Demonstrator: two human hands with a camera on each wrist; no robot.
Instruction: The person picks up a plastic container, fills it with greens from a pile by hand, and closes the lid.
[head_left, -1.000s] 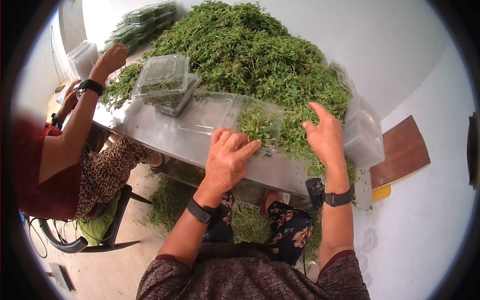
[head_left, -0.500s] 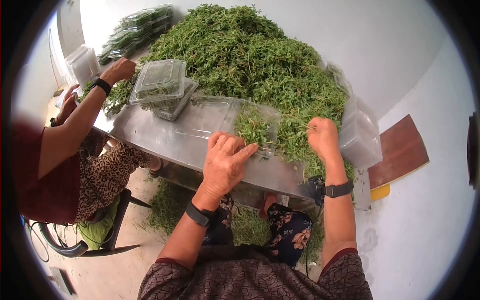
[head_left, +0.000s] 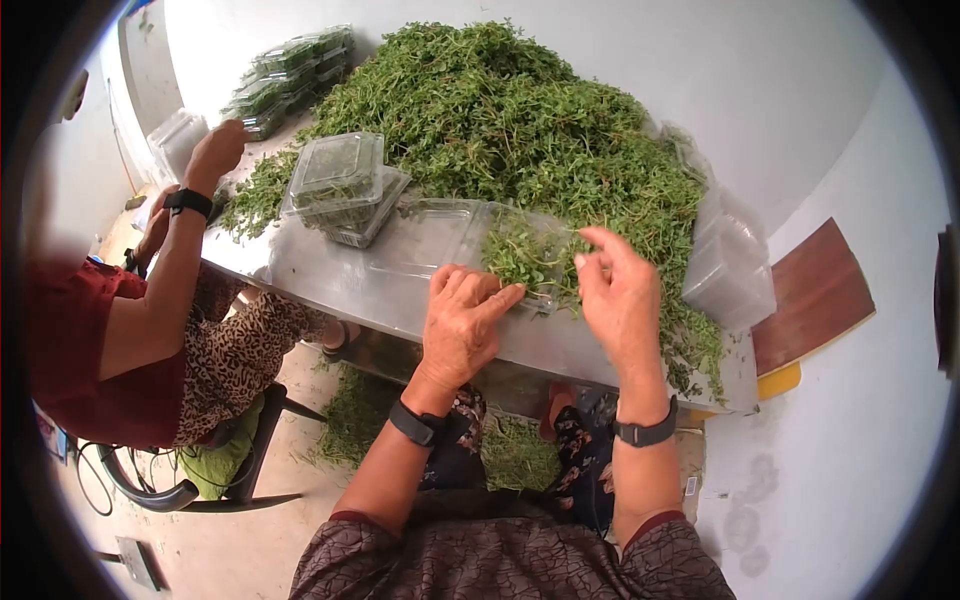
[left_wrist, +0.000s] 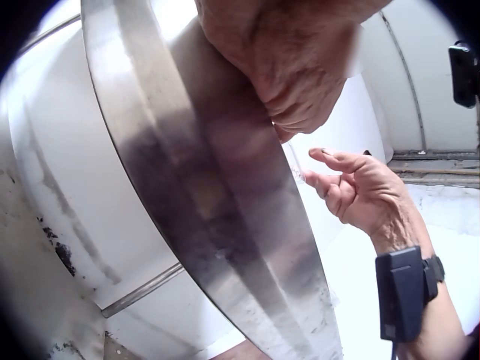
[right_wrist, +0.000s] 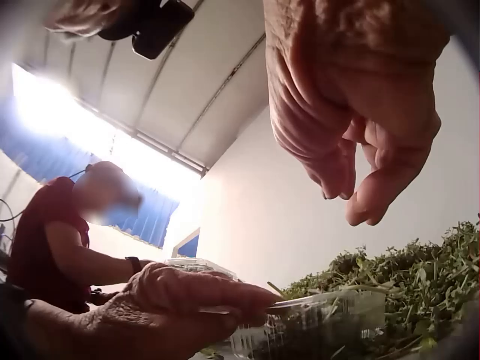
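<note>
An open clear plastic container point(head_left: 432, 235) lies on the metal table, green sprigs point(head_left: 515, 252) in its right half. At the container's near edge, the left hand point(head_left: 460, 325) pinches the rim; the right wrist view shows the left hand's point(right_wrist: 172, 307) fingers along the container's point(right_wrist: 330, 311) edge. The right hand point(head_left: 622, 305) is over the container's right side, index finger extended and thumb apart. Seen in the right wrist view, the right hand point(right_wrist: 352, 105) hangs above the greens with bent fingers and nothing visible between them. The left wrist view hides the left fingertips.
A large heap of greens point(head_left: 500, 110) rises behind the container. Closed boxes point(head_left: 340, 175) are stacked left of it, with filled packs point(head_left: 290, 80) farther back. Empty containers point(head_left: 730, 270) stand at the right. Another person's arm point(head_left: 180, 245) reaches over the table's left end.
The right hand has moved left from the heap to the container's side, its thumb and index finger now apart. The left hand has stayed at the rim.
</note>
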